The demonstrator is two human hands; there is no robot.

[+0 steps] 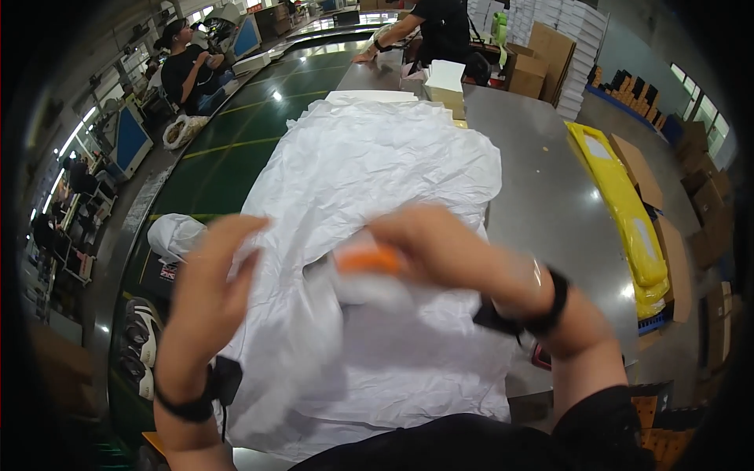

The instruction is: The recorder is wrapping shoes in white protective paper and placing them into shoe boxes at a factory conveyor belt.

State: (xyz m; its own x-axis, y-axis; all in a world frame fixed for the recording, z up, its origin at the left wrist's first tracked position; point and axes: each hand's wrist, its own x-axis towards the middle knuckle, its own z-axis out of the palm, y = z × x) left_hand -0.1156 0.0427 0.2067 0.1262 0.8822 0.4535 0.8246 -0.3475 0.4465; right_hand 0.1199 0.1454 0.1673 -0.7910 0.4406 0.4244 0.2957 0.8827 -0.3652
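A large stack of crumpled white paper sheets (pixel 393 157) lies in front of me on the metal table. Over its middle, my right hand (pixel 432 243) is closed around a blurred orange-and-white thing (pixel 367 259); motion smears its shape, so its kind is unclear. A pale, see-through smear hangs from it toward the lower left. My left hand (pixel 210 286) is raised over the left edge of the paper, thumb and fingers apart, holding nothing. Just beyond it sits a white paper-wrapped bundle (pixel 174 235). Both wrists carry black straps with small boxes.
Dark shoes with white parts (pixel 141 341) rest on the green conveyor belt (pixel 236 129) at left. A stack of white cards (pixel 446 76) stands behind the paper. Yellow plastic packages (pixel 624 212) lie along the right. A person (pixel 440 31) works at the far end, another (pixel 188 71) sits far left.
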